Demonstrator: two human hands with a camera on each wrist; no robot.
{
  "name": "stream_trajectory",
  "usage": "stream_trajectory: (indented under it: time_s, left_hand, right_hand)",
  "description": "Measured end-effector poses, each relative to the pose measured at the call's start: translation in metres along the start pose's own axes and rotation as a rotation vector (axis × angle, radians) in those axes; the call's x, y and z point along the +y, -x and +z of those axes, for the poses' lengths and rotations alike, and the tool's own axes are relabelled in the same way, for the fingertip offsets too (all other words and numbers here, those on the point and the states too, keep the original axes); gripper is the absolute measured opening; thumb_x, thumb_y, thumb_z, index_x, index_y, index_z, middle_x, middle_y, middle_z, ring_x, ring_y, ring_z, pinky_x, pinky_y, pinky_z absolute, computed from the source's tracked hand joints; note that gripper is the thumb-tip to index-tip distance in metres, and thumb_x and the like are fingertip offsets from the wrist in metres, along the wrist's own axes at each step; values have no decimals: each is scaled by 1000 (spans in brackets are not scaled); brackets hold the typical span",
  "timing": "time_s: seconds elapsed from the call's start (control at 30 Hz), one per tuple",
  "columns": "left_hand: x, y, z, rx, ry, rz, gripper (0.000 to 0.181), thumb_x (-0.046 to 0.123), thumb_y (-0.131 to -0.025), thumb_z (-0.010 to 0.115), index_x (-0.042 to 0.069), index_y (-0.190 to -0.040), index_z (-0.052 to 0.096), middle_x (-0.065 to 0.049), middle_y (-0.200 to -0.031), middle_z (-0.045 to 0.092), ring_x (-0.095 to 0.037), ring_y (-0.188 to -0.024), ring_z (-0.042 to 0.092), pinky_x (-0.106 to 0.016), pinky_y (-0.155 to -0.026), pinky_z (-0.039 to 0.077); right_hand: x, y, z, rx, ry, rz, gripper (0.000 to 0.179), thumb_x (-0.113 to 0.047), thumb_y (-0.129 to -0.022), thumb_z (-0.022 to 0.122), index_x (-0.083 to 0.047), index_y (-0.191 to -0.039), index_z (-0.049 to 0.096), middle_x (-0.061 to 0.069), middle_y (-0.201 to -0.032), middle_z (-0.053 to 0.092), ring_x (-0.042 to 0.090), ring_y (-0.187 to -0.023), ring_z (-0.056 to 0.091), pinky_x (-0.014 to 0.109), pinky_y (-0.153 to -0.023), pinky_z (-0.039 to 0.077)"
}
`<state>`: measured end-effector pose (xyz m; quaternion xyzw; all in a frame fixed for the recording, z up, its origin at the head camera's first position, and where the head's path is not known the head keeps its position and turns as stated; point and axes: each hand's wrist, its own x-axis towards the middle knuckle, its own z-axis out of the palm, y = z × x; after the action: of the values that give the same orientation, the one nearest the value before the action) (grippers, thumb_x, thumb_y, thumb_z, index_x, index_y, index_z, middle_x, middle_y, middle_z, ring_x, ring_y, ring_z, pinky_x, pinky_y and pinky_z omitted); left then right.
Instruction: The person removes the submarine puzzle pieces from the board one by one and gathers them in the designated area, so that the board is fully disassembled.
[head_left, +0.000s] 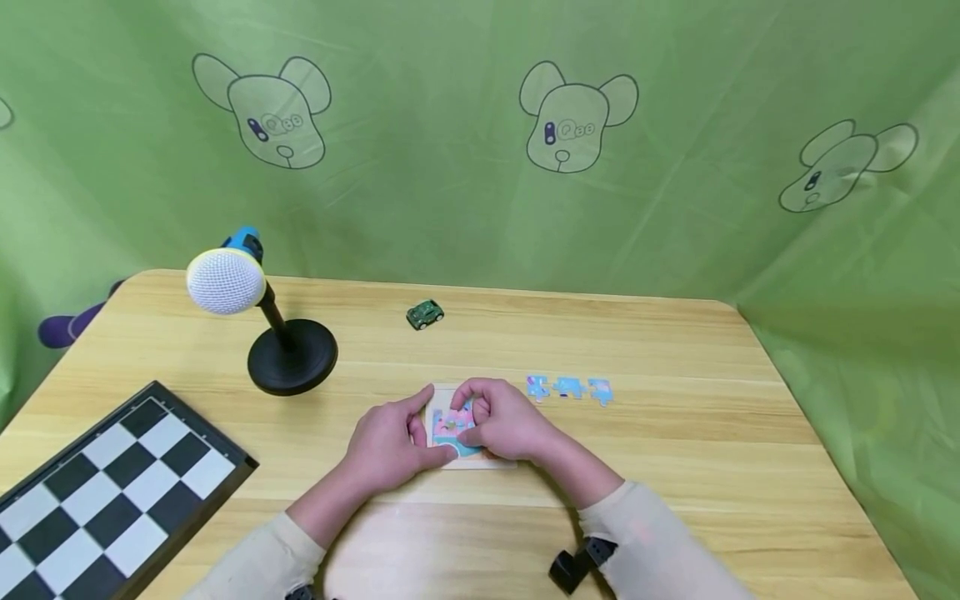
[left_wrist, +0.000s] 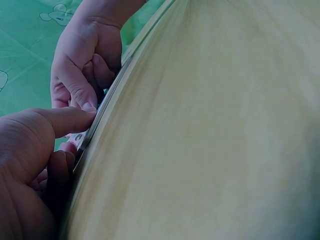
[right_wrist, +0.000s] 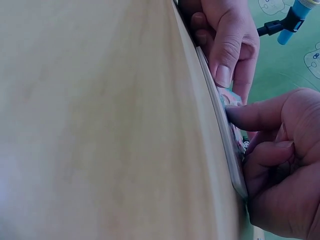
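Note:
A small jigsaw puzzle board (head_left: 491,464) with a pale border lies flat on the table between the hands. Pink and blue puzzle pieces (head_left: 447,422) sit inside its frame. My left hand (head_left: 386,443) holds the board at its left side, thumb on the lower edge and index finger at the upper corner. Over the board's right half, my right hand (head_left: 512,421) has its thumb and index finger curled on a puzzle piece, mostly hidden by the fingers. In the right wrist view the right thumb (right_wrist: 257,114) presses on the pieces, near the left thumb (right_wrist: 227,57).
Three loose puzzle pieces (head_left: 569,387) lie right of the board. A green toy car (head_left: 425,314) is farther back. A toy microphone (head_left: 227,282) on a black stand (head_left: 292,357) stands back left, and a checkered board (head_left: 123,492) lies front left. A green curtain (head_left: 450,167) hangs behind the table.

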<state>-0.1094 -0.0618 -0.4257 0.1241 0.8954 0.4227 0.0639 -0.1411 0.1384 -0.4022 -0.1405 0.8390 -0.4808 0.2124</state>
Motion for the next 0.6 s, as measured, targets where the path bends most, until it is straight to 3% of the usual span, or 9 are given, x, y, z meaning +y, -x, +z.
stream_trajectory:
  time_s: [0.6]
  left_hand:
    - [0, 0, 1, -4, 9, -11, 88, 36, -74, 89, 2, -146, 51, 11, -63, 54, -11, -52, 49, -30, -53, 39]
  right_hand:
    - [2, 3, 1, 50, -7, -41, 35, 10, -76, 79, -7, -105, 69, 0, -56, 37, 14, -45, 44, 26, -50, 37]
